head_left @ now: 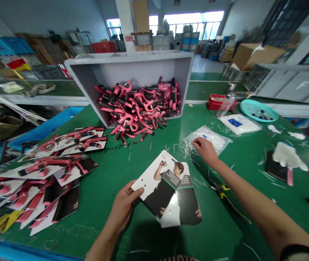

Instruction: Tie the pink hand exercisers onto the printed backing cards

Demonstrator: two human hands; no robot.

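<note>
My left hand [125,203] grips the left edge of a printed backing card [150,195], thumb on top. The card has punched holes and shows a person in black. Partly under it lies another such card [191,206]. My right hand [205,150] is over a loose pile of thin white plastic ties [187,149], beside a clear plastic bag [219,139]. Its thumb and forefinger are pinched together; whether a tie is between them is too small to tell. Pliers with yellow-black handles [230,203] lie below my right forearm.
A grey bin [74,72] on its side spills pink-and-black hand grippers [140,105]. Carded hand grippers [40,166] are stacked at left. On the right are a white packet [248,127], a red box [213,103], a turquoise dish [252,112] and a white glove [287,156].
</note>
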